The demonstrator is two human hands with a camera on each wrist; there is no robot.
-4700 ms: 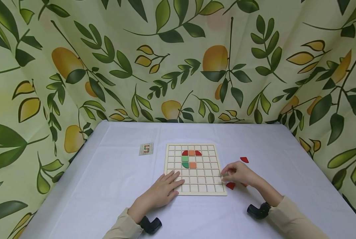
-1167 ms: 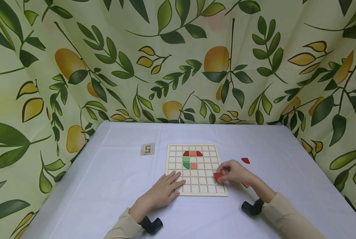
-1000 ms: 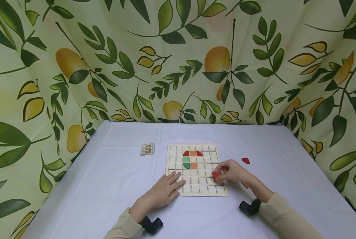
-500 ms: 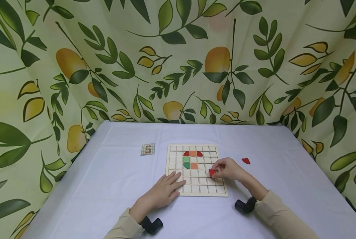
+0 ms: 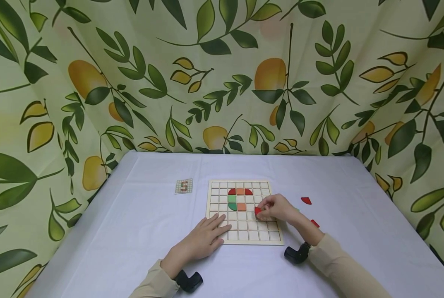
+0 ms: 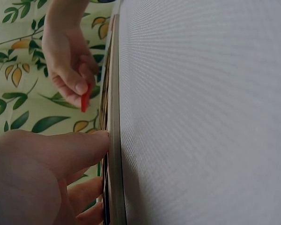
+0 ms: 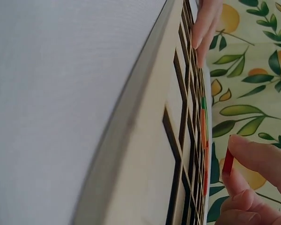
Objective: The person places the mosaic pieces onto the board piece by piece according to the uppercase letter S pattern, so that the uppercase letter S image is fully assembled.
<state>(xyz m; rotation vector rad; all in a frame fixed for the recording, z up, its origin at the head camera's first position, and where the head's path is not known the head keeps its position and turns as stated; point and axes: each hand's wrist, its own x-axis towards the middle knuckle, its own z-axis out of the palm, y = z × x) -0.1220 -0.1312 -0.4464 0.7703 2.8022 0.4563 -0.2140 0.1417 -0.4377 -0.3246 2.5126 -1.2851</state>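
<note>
A red tile [image 5: 257, 210] is pinched between thumb and fingertips of the right hand [image 5: 275, 207]; in both wrist views it is held edge-on, raised clear of the gridded board [image 5: 248, 236] beneath. To the left of these fingertips, an orange square [image 5: 241, 206] is set in the grid, with a green rounded tile [image 5: 232, 206] adjoining. Beyond these, a green square [image 5: 231, 198] is seated, then a top row in which an upper orange square [image 5: 240, 191] is flanked by two red rounded tiles [image 5: 248, 192]. The left hand [image 5: 203, 236] is laid on the board's near left part, fingers spread, nothing grasped. Past those fingers, farther left, a pattern card [image 5: 183, 186] is placed on the white tablecloth [image 5: 140, 223]. Right of the pinching fingers, two loose red tiles [image 5: 306, 200] are left on the cloth, one partly hidden by the forearm.
</note>
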